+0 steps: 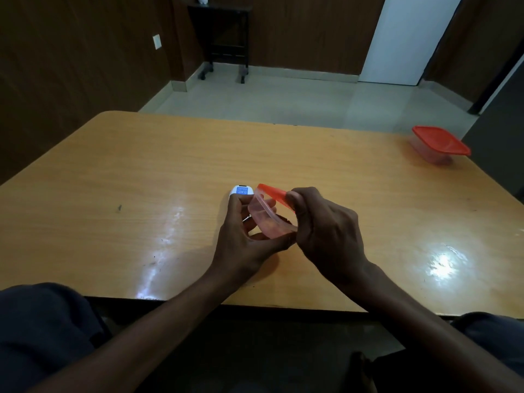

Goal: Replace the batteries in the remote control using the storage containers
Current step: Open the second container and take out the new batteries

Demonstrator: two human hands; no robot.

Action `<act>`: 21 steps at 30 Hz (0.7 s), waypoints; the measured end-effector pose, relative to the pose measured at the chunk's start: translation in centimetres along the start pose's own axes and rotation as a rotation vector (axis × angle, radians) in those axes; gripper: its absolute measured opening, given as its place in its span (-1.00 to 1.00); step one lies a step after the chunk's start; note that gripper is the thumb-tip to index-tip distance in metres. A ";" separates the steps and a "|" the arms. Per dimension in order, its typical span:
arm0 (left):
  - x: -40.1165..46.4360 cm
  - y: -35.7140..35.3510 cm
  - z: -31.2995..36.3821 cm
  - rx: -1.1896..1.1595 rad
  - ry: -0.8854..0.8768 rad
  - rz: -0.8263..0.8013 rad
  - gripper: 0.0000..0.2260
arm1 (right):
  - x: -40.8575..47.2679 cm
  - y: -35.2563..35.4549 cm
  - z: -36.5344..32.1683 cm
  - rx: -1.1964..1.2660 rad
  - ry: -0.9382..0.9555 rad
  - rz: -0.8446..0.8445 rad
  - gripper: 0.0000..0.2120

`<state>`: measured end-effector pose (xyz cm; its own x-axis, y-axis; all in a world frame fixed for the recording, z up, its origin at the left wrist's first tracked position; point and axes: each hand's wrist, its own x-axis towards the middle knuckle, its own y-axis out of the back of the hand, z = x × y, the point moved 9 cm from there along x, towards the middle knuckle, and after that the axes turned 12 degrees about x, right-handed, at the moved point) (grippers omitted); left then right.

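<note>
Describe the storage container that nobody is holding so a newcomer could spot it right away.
Start at the wooden table and follow its far edge to the right corner. The closed storage container sits there alone, clear-walled with its red lid pressed on flat. The other container is tilted, held between both hands at the table's middle, lid lifted.

- Both hands hold a small clear container (265, 219) tilted above the tabletop (141, 180).
- Right hand (326, 231) grips its red lid (273, 192).
- Left hand (243, 236) cradles the base; a white remote (241, 191) lies just behind.
- Second red-lidded container (439, 144) sits far right.
</note>
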<state>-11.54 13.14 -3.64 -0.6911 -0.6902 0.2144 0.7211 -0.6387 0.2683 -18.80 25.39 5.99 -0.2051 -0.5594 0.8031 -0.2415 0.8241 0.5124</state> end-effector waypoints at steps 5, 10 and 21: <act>-0.1 0.1 0.3 -0.008 -0.022 0.006 -0.23 | 1.4 3.9 2.7 0.022 -0.126 0.180 -0.81; 0.6 -0.3 -0.2 0.020 -0.007 0.019 -0.14 | 1.2 1.5 0.8 0.037 0.028 -0.080 -0.63; 0.2 0.1 1.6 0.147 -0.115 0.053 -0.15 | 0.1 4.2 10.4 0.057 -0.493 0.175 -0.67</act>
<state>-11.66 13.47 -2.07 -0.6595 -0.6726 0.3357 0.7476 -0.5402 0.3864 -29.69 27.92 5.09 -0.6657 -0.4004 0.6296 -0.2121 0.9106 0.3548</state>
